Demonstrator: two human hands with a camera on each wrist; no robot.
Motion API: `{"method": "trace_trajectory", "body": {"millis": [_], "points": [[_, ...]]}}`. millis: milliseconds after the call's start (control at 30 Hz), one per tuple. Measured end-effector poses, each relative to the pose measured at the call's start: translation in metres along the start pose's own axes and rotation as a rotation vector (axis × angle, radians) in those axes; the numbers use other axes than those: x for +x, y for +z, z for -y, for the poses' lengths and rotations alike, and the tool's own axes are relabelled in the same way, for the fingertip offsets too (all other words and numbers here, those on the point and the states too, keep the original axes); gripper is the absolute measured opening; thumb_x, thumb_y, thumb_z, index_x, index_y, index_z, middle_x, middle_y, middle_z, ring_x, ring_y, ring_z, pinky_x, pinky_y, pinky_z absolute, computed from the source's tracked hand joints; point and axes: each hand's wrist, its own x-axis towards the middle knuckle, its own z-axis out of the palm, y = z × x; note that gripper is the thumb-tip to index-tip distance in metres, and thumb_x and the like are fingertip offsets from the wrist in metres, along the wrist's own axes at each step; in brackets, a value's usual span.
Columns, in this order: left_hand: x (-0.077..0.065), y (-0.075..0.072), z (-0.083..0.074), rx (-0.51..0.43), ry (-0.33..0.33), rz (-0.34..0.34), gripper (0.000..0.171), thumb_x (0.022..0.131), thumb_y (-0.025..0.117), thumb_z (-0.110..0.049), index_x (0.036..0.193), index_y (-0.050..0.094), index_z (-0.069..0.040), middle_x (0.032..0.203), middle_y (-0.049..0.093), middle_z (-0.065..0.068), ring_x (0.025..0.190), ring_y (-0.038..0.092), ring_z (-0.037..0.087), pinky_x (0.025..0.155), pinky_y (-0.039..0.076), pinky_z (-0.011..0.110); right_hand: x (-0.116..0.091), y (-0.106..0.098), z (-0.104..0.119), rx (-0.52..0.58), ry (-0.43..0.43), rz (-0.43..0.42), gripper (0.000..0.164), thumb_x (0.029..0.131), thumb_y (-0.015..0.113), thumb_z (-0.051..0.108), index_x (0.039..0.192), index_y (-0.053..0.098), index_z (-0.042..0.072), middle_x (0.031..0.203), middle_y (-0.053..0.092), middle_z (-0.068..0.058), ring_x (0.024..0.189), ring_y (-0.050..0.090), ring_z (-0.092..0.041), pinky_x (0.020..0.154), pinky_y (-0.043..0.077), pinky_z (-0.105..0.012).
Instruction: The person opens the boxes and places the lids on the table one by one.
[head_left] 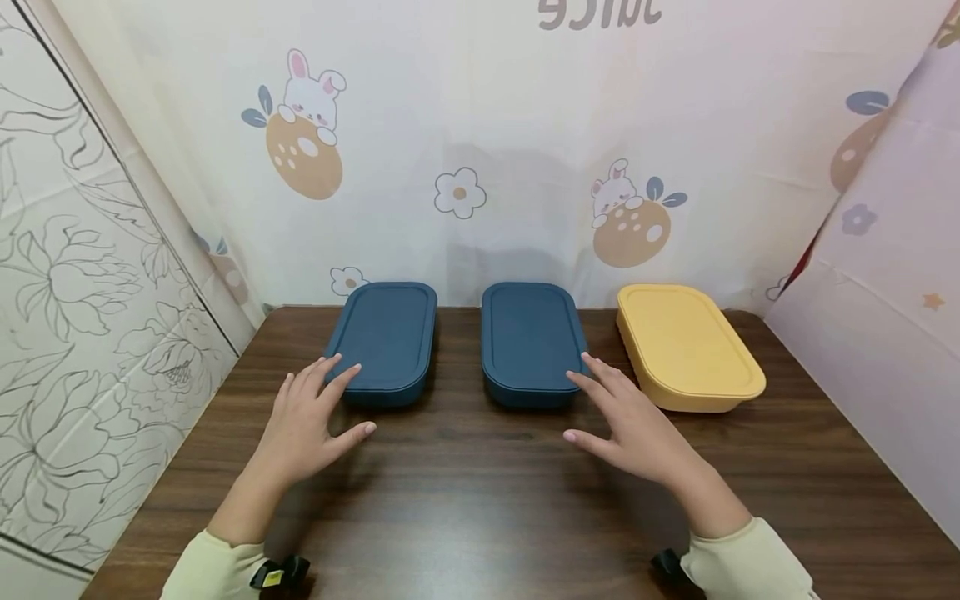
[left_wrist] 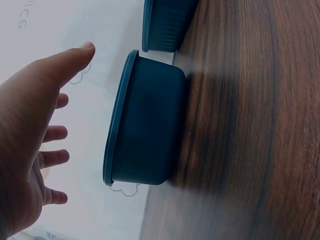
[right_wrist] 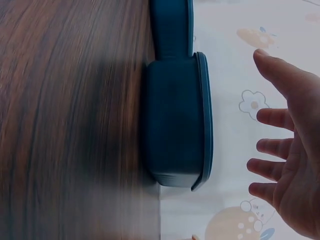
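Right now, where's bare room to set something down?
Free: the dark woodgrain tabletop between left hand and right hand, before both navy rectangular lidded boxes. Crowded: between the middle box and the yellow rectangular lidded box, by the right hand.

And there's the left blue box (head_left: 390,397), dark, a rounded rectangle, its flat lid (head_left: 393,329) on, with a raised line running just inside the edge. It sits upright on the table (head_left: 465,500), short end facing forward, far end close to the back edge. Now the right blue box (head_left: 531,397): same shade, same shape, lidded too, upright and level alongside, a strip of bare wood between the pair, the two well clear of touching.
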Motion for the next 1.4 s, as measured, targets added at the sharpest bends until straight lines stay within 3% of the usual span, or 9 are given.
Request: {"method": "trace_trajectory", "body": {"millis": [300,600,900,1400], "points": [[0.0,0.002,0.001,-0.014,0.013,-0.04,0.073,0.076,0.078,-0.043,0.136,0.055,-0.01,0.137,0.048,0.022,0.129,0.04,0.042,0.095,0.029,0.074,0.006,0.009,0.004,0.013,-0.041,-0.027,0.074,0.087,0.072,0.044,0.144,0.045,0.007,0.155,0.03,-0.016,0.138,0.032,-0.04,0.105,0.032,-0.061],[0.0,0.005,0.004,-0.031,0.022,-0.064,0.071,0.076,0.079,-0.04,0.135,0.056,-0.009,0.136,0.05,0.023,0.128,0.042,0.041,0.096,0.031,0.073,0.011,0.016,0.011,0.019,-0.068,-0.031,0.072,0.087,0.071,0.045,0.143,0.047,0.007,0.154,0.032,-0.016,0.136,0.036,-0.037,0.101,0.039,-0.058],[-0.001,0.009,0.007,-0.052,0.028,-0.087,0.07,0.076,0.079,-0.037,0.134,0.057,-0.006,0.134,0.051,0.024,0.125,0.044,0.041,0.096,0.034,0.067,0.017,0.023,0.017,0.043,-0.09,-0.02,0.072,0.087,0.071,0.044,0.143,0.047,0.006,0.153,0.033,-0.018,0.137,0.035,-0.036,0.104,0.036,-0.057],[0.0,0.01,0.012,-0.091,-0.003,-0.081,0.068,0.077,0.081,-0.031,0.134,0.056,-0.005,0.134,0.051,0.025,0.12,0.047,0.045,0.092,0.039,0.065,0.027,0.029,0.025,0.037,-0.146,-0.04,0.069,0.087,0.072,0.043,0.141,0.05,0.005,0.15,0.037,-0.018,0.135,0.038,-0.035,0.103,0.039,-0.054]]}}
